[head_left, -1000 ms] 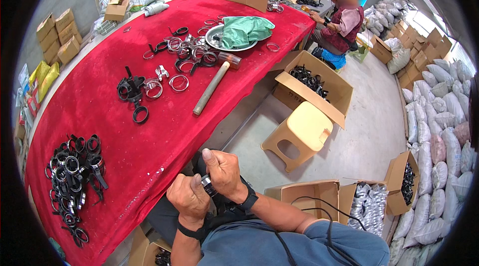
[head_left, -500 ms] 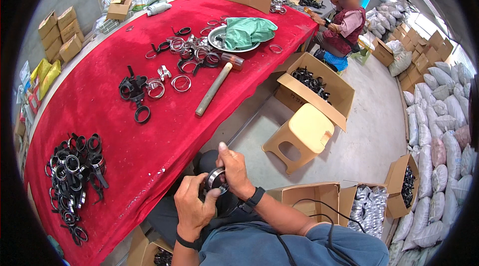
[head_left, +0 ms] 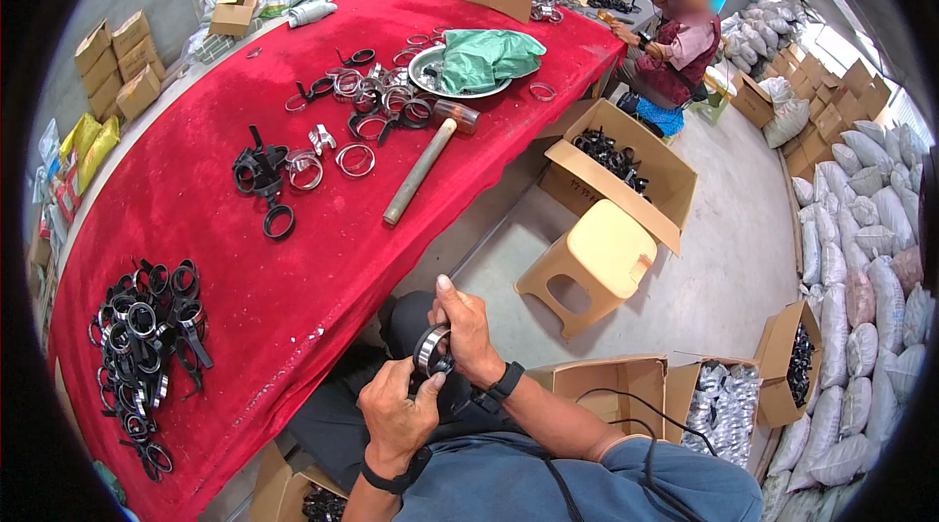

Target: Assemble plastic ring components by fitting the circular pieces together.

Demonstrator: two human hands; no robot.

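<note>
Above my lap, beside the table edge, I hold a round clamp (head_left: 427, 351) with a shiny metal band and black rings. My left hand (head_left: 398, 414) pinches its near, lower side between thumb and fingers. My right hand (head_left: 467, 334) is closed round its right side, the thumb pointing up. Part of the clamp is hidden by my fingers. On the red cloth to the left lies a pile of similar black-and-metal clamps (head_left: 147, 331). Farther up are bare metal rings (head_left: 354, 161), a cluster of black clamps (head_left: 259, 170) and a mallet (head_left: 421, 170) with a pale handle.
A metal tray (head_left: 425, 75) holds a green cloth (head_left: 489, 60). Right of the table stand a yellow stool (head_left: 597, 253) and an open carton (head_left: 670, 180) of black parts. Another carton (head_left: 724, 405) holds silvery parts. A co-worker (head_left: 680, 52) sits at the table's far end.
Both hands have shifted slightly right with the clamp, the left one more. The clamp has turned a little and shows more of its metal band.
</note>
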